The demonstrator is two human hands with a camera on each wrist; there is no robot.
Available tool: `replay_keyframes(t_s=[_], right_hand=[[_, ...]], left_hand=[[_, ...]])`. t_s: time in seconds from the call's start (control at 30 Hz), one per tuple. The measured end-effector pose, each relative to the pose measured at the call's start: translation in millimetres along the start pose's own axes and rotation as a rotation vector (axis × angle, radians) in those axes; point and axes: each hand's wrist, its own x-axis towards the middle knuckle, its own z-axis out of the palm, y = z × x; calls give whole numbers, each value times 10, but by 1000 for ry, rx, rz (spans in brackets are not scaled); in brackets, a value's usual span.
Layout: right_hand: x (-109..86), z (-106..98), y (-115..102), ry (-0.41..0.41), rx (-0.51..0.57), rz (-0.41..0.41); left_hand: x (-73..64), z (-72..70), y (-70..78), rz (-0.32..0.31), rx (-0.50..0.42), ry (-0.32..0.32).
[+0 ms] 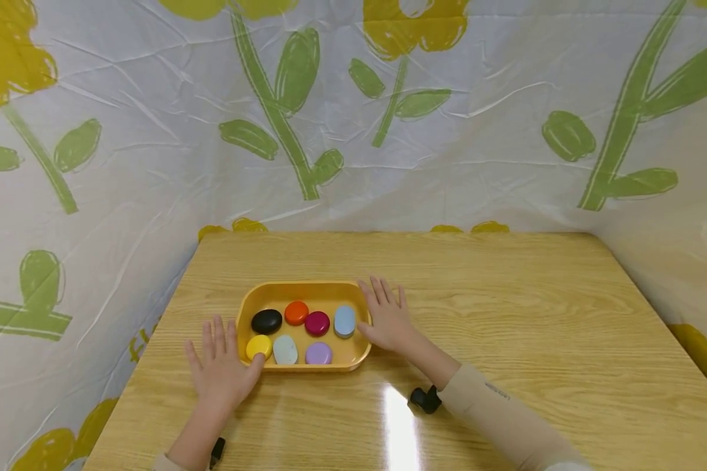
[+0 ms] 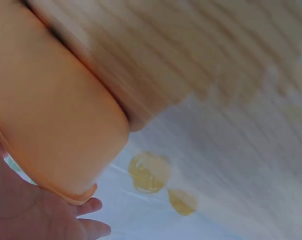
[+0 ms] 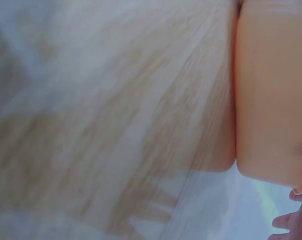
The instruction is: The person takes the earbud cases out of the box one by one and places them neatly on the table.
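A yellow-orange tray [image 1: 303,368] with rounded corners rests on the table. Inside lie several smooth, pebble-like pieces: black [image 1: 266,321], orange [image 1: 296,313], magenta [image 1: 317,323], light blue [image 1: 345,320], yellow [image 1: 259,347], pale grey-green [image 1: 285,350] and lavender [image 1: 319,353]. At the tray's left end is my left hand [image 1: 220,373], fingers straight and spread, thumb over the front left corner. My right hand [image 1: 389,324] lies along the right end with straight fingers, its thumb reaching over the rim. Both wrist views show the tray's outer wall [image 2: 56,100] close beside the hand.
The wood-grain table [image 1: 536,314] extends well to the right of the tray. A small black object [image 1: 425,399] shows under the right wrist, another dark piece [image 1: 217,453] by the left wrist. A flower-printed sheet [image 1: 424,163] hangs behind and along the sides.
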Motion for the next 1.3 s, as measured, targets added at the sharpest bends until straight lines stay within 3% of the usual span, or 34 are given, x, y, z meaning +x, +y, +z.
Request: replay_keyframes(t_s=[0.27, 0.43, 0.57, 0.67, 0.8, 1.3], right_hand=[[-73, -35, -67, 30, 11, 37], [-174, -25, -200, 52, 39, 82], [-222, 36, -266, 75, 25, 98], [-228, 72, -278, 65, 10, 109], [-223, 77, -284, 46, -2, 143], [-321, -17, -230, 32, -8, 183]], left_hand=[[71, -64, -70, 44, 30, 11], [277, -101, -215, 169, 84, 69], [464, -108, -337, 249, 99, 7], [529, -93, -380, 245, 65, -72], [560, -55, -391, 231, 38, -124], [596, 3, -286, 259, 47, -124]])
